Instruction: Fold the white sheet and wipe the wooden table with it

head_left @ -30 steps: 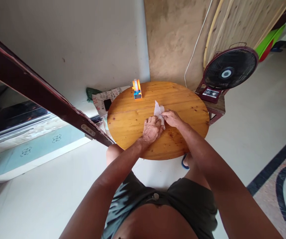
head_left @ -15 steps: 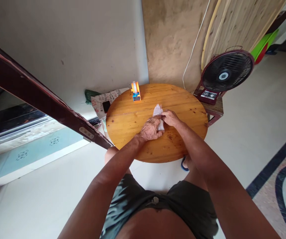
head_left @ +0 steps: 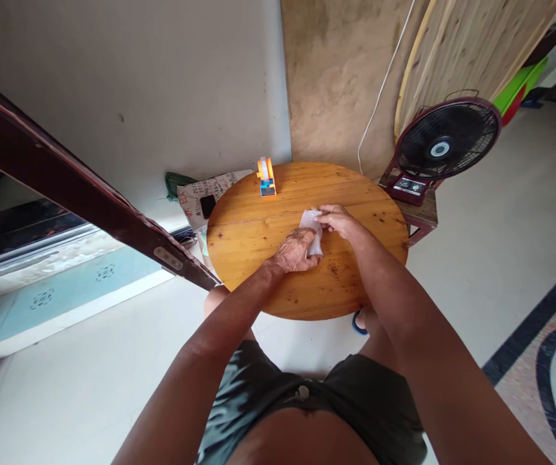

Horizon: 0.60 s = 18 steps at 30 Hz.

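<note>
A small packet in whitish bubble wrap lies on the round wooden table between my hands. My left hand is closed around its near, left part, thumb at the near end. At the far right corner, my right hand grips the wrap's edge between thumb and fingers. What the wrap encloses is hidden. Farther back on the table stands an orange and blue tape dispenser with a roll of clear tape, apart from both hands.
A black phone lies on printed cardboard left of the table. An electric fan stands on a wooden stool at the right. Behind the table is a wall, and a dark metal post slants along the left.
The loose far end of the bubble wrap, which stuck up before, is now folded flatter. My right hand has shifted slightly away and right to the packet's far corner; my left hand stays on it.
</note>
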Motion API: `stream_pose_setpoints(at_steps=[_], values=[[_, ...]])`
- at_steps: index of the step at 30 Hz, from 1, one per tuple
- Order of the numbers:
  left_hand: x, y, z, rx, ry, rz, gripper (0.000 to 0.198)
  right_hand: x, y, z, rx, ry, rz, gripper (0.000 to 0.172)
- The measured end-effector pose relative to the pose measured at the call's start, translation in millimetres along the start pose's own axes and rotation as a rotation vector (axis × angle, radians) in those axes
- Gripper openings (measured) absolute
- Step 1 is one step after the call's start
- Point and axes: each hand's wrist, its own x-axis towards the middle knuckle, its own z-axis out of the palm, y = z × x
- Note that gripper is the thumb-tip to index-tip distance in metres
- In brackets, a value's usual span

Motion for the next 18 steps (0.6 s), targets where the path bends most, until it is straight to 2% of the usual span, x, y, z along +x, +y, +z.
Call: stream_pose_setpoints(at_steps=[7, 13, 18], values=[[-0.4, -0.4, 3.6, -0.002, 0.019, -0.002, 0.045, 15.9, -11.1, 4.6, -0.101, -0.074, 0.056, 0.026], [-0.6, -4.7, 8.4, -0.027, 0.062, 0.04, 0.042, 25.2, -14.4, 6.0, -0.209, -0.111, 0.048, 0.037], [0.0, -8.9, 12.6, -0.059, 0.116, 0.086, 0.04, 33.9, -5.9, 10.1, -0.226, -0.055, -0.024, 0.028]])
